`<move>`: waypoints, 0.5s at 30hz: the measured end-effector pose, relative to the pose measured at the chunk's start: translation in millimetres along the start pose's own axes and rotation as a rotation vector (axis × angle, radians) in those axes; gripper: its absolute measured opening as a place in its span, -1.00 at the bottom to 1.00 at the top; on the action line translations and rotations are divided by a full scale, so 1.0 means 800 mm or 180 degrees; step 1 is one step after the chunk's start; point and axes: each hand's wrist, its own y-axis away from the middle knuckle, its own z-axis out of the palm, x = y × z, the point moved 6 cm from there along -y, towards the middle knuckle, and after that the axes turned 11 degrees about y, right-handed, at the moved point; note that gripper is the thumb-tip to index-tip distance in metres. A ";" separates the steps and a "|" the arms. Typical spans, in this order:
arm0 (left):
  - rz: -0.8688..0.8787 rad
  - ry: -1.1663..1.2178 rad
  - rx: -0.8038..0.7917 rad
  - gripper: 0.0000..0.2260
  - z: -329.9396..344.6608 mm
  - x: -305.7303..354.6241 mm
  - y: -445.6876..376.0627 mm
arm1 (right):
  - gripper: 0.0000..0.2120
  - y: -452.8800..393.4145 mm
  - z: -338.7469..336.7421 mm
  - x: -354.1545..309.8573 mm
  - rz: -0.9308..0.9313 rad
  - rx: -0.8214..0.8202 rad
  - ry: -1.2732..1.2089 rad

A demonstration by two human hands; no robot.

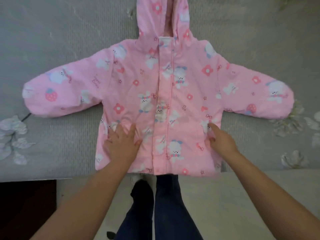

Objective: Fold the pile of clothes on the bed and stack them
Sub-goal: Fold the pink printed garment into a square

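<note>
Currently a pink hooded jacket lies front-up and closed on the grey bedspread, hem at the near bed edge, hood pointing away, both sleeves spread out to the sides. Left hand rests flat on the lower left panel, fingers spread and straight, pressing the fabric down. Right hand sits on the lower right panel near the pocket; fingers look loosely bent against the cloth, can't tell if they pinch it. Step looks like smoothing before the fold. To do it well: sweep both palms outward from the front placket to push out puffiness, keep the hem square to the bed edge, then bring 1 sleeve at a time across the chest. Padded fabric will likely spring back, so press each crease. No stack or other clothes in view.
</note>
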 end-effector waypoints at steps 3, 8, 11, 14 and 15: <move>0.0133 -0.0195 -0.0165 -0.50 0.002 -0.002 0.025 | -0.51 0.017 0.001 0.016 0.0255 0.0347 -0.0572; 0.0950 -0.0016 0.0375 -0.57 -0.018 0.026 0.021 | -0.56 0.004 -0.017 0.062 0.1785 0.1299 -0.3499; 0.1434 0.0024 0.0266 -0.53 -0.016 0.067 0.003 | -0.70 -0.037 -0.018 0.059 0.1875 0.1166 -0.5618; 0.1499 -0.0248 -0.0014 -0.52 -0.006 0.093 -0.016 | -0.75 -0.061 -0.036 0.059 0.1892 0.1465 -0.6394; 0.1465 -0.0274 -0.0075 -0.53 -0.004 0.097 -0.020 | -0.76 -0.065 -0.050 0.058 0.1803 0.1705 -0.6314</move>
